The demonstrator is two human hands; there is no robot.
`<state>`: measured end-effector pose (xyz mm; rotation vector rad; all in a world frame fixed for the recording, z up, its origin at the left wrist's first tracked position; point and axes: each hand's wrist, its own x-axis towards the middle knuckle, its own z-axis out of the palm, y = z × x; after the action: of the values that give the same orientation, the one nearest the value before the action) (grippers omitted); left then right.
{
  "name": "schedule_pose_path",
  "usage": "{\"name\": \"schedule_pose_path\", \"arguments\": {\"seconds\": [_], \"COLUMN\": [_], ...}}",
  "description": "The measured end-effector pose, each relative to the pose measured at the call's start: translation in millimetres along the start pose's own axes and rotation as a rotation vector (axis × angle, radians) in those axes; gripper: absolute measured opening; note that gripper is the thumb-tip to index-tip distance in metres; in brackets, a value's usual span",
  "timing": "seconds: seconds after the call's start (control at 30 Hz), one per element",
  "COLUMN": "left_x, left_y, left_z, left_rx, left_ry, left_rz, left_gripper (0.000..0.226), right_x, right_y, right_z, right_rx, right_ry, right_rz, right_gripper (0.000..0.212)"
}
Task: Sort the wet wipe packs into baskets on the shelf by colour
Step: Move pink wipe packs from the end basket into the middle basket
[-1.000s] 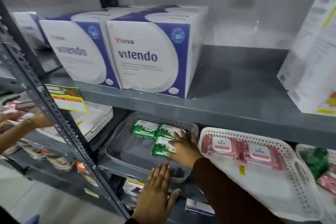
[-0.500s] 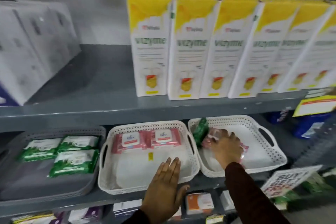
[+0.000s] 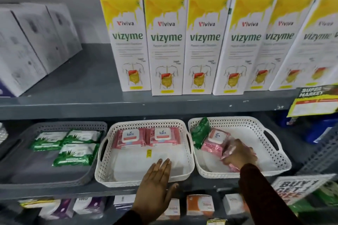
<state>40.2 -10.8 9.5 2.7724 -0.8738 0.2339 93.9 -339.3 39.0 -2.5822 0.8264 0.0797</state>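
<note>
Three baskets stand side by side on the shelf. The grey basket (image 3: 23,179) on the left holds three green wipe packs (image 3: 73,154). In the middle white basket (image 3: 142,179) lie two pink packs (image 3: 144,138) at the back. The right white basket (image 3: 265,170) holds a green pack (image 3: 201,131) upright against its left wall and a pink pack (image 3: 213,142). My right hand (image 3: 239,155) is inside this basket, fingers closed on another pink pack (image 3: 228,150), partly hidden. My left hand (image 3: 155,182) rests flat and open on the middle basket's front rim.
Tall yellow-and-white cartons (image 3: 164,42) line the upper shelf, with white boxes (image 3: 27,45) at its left. Small boxed goods (image 3: 199,204) fill the shelf below. Paper price signs (image 3: 314,102) hang at the right, near a grey crate (image 3: 323,151).
The view swung right from the grey basket to the two white ones. My right hand left the green packs, reached into the right basket and closed on a pink pack.
</note>
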Motion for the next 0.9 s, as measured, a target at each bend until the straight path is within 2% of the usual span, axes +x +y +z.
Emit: {"name": "schedule_pose_path", "arguments": {"seconds": [0.07, 0.13, 0.23, 0.3, 0.4, 0.5, 0.6, 0.67, 0.73, 0.8, 0.83, 0.87, 0.9], "left_x": [-6, -12, -23, -28, -32, -37, -41, -43, -40, -34, -31, -28, -25], "left_y": [-10, -21, -37, -45, -55, -64, -68, -69, -68, -64, -60, -55, -49], "left_z": [-4, -8, -11, -12, -14, -16, -17, -18, -18, -19, -19, -19, -18], "left_rx": [0.004, 0.010, 0.013, 0.024, 0.053, 0.070, 0.091, 0.084, 0.089, 0.106, 0.116, 0.125, 0.131], "left_ry": [-0.002, 0.009, 0.030, 0.034, 0.013, -0.014, -0.038, -0.050, -0.045, -0.044, -0.048, -0.055, -0.067], "left_rz": [-0.037, -0.051, -0.064, -0.085, -0.113, -0.142, -0.135, -0.130, -0.134, -0.128, -0.115, -0.099, -0.084], "left_gripper": [0.068, 0.068, 0.070, 0.071, 0.071, 0.072, 0.071, 0.072, 0.073, 0.076, 0.077, 0.077, 0.078], "right_x": [-3, -13, -40, -62, -83, -93, -89, -89, -87, -79, -71, -62, -49], "right_y": [1, -4, -30, -61, -108, -140, -150, -151, -148, -141, -134, -126, -116], "right_z": [-8, -18, -25, -18, 14, 55, 81, 81, 67, 48, 39, 32, 29], "right_rx": [0.073, 0.225, 0.430, 0.393, 0.258, 0.119, 0.002, 0.071, 0.228, 0.311, 0.342, 0.359, 0.341], "right_ry": [0.107, 0.209, 0.276, 0.189, 0.033, -0.045, -0.263, -0.336, -0.172, 0.197, 0.376, 0.484, 0.491], "right_rz": [0.057, 0.032, -0.308, -0.563, -0.786, -0.798, -0.755, -0.733, -0.728, -0.660, -0.583, -0.472, -0.345], "right_gripper": [0.061, 0.065, 0.071, 0.073, 0.073, 0.074, 0.094, 0.094, 0.073, 0.043, 0.032, 0.027, 0.028]}}
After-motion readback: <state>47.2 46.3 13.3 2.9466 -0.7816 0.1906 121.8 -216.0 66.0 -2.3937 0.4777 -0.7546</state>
